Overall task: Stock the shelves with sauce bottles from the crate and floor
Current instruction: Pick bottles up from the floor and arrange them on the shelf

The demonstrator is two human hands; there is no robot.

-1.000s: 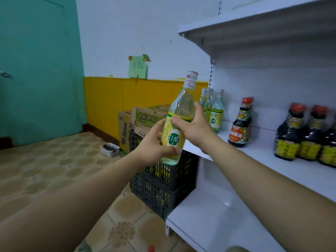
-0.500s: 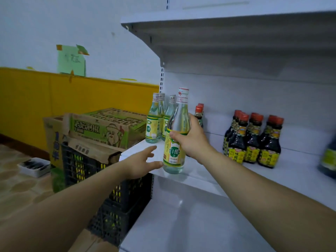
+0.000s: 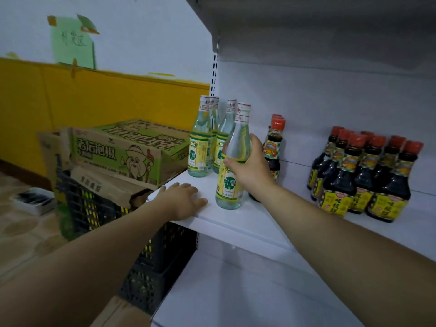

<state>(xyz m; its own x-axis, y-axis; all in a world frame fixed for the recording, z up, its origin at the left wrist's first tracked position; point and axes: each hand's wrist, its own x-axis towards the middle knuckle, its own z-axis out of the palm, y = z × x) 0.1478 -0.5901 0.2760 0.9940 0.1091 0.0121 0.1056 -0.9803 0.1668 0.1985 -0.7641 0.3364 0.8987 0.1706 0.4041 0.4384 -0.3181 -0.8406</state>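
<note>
The person is working at the left end of a white middle shelf; its front edge is running diagonally from the left corner toward the lower right, and its left end is meeting a perforated upright at the back. An upper shelf is hanging over the bottles, leaving headroom above their caps; a lower shelf is lying bare beneath. Just left of the corner, a black crate is standing on the floor with a green cardboard box lying on top, close against the shelf end. Open shelf surface is showing along the front, and between a single row of dark bottles and a larger cluster of dark sauce bottles further right.

The right hand is wrapping its fingers and thumb round the shoulder and upper label of a clear vinegar bottle; the bottle is standing upright with its base at the shelf surface, near the front edge; whether it is fully resting there cannot be told. It is standing just in front of three matching clear bottles grouped at the back left. The left hand is lying flat, palm down, fingers straight and spread, on the shelf's front left corner; it is holding nothing, and its fingertips are sitting just left of the bottle's base, not touching it.
</note>
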